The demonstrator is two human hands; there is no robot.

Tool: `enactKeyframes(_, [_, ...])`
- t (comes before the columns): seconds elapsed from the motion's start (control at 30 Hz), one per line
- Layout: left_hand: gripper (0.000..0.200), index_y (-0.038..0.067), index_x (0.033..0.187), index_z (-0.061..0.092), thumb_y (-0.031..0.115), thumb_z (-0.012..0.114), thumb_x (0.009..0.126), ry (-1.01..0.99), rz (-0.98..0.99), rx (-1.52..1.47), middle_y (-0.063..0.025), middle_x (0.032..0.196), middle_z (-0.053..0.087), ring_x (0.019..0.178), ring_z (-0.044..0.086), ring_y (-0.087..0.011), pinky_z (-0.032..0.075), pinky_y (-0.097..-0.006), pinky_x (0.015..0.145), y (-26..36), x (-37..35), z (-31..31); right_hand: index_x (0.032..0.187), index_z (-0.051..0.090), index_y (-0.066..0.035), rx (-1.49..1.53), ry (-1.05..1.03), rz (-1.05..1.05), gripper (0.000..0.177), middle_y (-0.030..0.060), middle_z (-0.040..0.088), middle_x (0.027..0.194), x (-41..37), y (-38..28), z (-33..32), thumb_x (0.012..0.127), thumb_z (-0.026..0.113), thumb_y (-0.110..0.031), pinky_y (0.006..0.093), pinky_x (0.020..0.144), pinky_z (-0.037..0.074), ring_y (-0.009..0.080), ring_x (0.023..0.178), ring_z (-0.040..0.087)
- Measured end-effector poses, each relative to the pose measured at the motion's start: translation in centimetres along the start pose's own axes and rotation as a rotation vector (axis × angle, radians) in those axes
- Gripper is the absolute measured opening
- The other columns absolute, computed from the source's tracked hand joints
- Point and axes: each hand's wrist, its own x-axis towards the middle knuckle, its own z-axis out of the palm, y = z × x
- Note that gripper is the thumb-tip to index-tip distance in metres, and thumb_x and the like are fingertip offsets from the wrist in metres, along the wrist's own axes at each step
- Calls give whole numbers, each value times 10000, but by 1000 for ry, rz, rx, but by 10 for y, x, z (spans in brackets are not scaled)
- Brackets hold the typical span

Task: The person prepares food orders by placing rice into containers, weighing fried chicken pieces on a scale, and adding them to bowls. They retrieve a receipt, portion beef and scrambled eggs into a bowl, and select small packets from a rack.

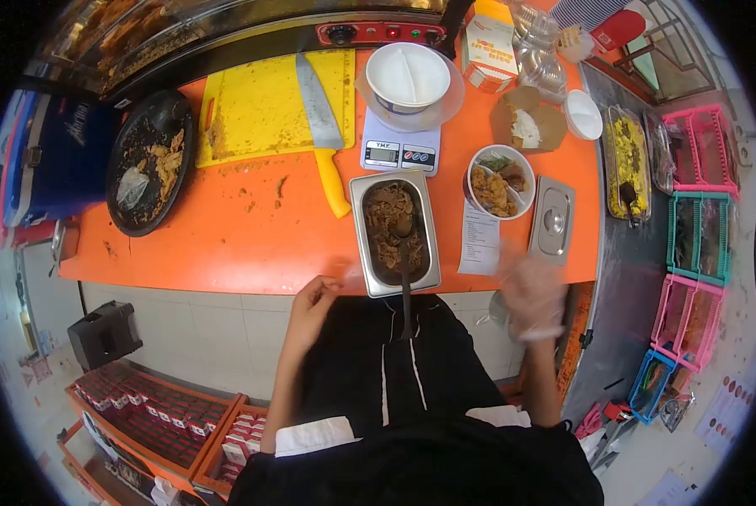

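From my feed I see a pale tiled wall panel [226, 329] below the orange counter [268, 244] at centre. A dark side counter [593, 337] runs down the right, beside pink and teal baskets [699, 228]. A glass-fronted display case [142, 42] glows warmly at upper left.

Left forearm [285, 375] noted extended forward and angled slightly inward, the bare left hand [312, 302] at its end with fingers loosely bent. Right forearm [542, 384] likewise extended forward, well apart from the left; the right hand [534, 295] is covered by a clear glove [540, 316] and blurred, its exact finger position not determinable.
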Motion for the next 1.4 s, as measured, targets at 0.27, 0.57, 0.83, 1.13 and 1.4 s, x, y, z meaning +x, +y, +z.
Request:
enactKeyframes(0.27, [174, -3, 941, 575, 133, 570, 834, -181, -5, 79, 6, 746, 551, 700, 488, -57, 395, -195, 646, -2, 1, 11, 1014, 594, -180, 190, -555, -322, 236, 91, 588, 702, 26, -58, 53, 783, 546, -179, 374, 507, 440, 249, 602, 568])
enactKeyframes(0.57, [213, -9, 925, 601, 171, 602, 810, -245, -49, 101, -57, 765, 608, 700, 542, -92, 425, -235, 649, -12, 6, 22, 947, 575, -19, 987, -34, 522, 168, 43, 533, 755, 61, -53, 70, 881, 491, -148, 278, 614, 436, 122, 675, 504])
enactKeyframes(0.83, [236, -19, 857, 635, 205, 628, 783, -208, -24, 117, -66, 663, 611, 611, 552, -104, 442, -251, 609, -18, 9, 31, 1081, 522, -115, 219, -530, -433, 353, 102, 509, 978, 74, -59, 11, 737, 601, -98, 345, 638, 488, 255, 862, 563])
enactKeyframes(1.13, [223, -16, 839, 646, 202, 633, 794, -275, -142, -66, -47, 726, 640, 620, 560, -82, 441, -211, 581, -19, 10, 33, 1044, 536, -30, 193, -836, -537, 374, 132, 571, 892, 40, -50, 36, 689, 634, -93, 330, 627, 504, 250, 816, 602])
enactKeyframes(1.4, [167, -19, 851, 648, 139, 608, 812, -190, -145, -80, -58, 761, 648, 655, 579, -88, 476, -220, 605, -13, 3, 27, 1072, 518, -80, 296, -414, -488, 393, 102, 569, 950, 42, -49, 15, 694, 622, -59, 342, 647, 498, 271, 834, 590])
